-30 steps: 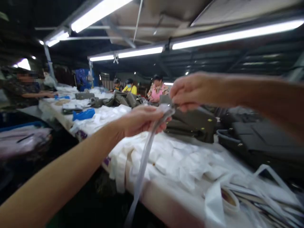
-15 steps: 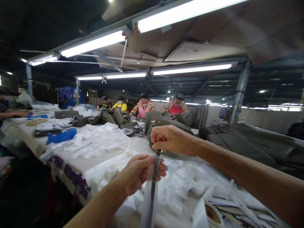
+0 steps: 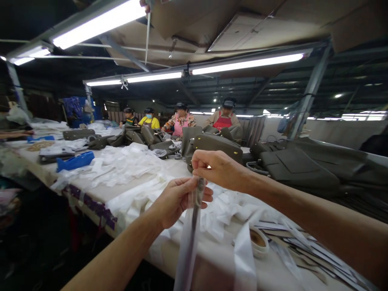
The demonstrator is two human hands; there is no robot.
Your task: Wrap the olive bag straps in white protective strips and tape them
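Note:
My left hand pinches the top of a long, narrow clear plastic sleeve that hangs down past the table edge. Inside the sleeve runs a dark strap. Just above, my right hand is closed on the upper end of that strap, where a small brass fitting shows at the fingers. Both hands are held in the air over a heap of white wrapping pieces on the long work table.
Olive-grey handbags and flat bag panels lie across the table. A tape roll and white strips sit near the front edge. A blue tool lies at the left. Several seated people work at the far side.
The camera has tilted up and swung right. My hands have come lower and closer together, and the dark strap now sits deeper in the clear sleeve.

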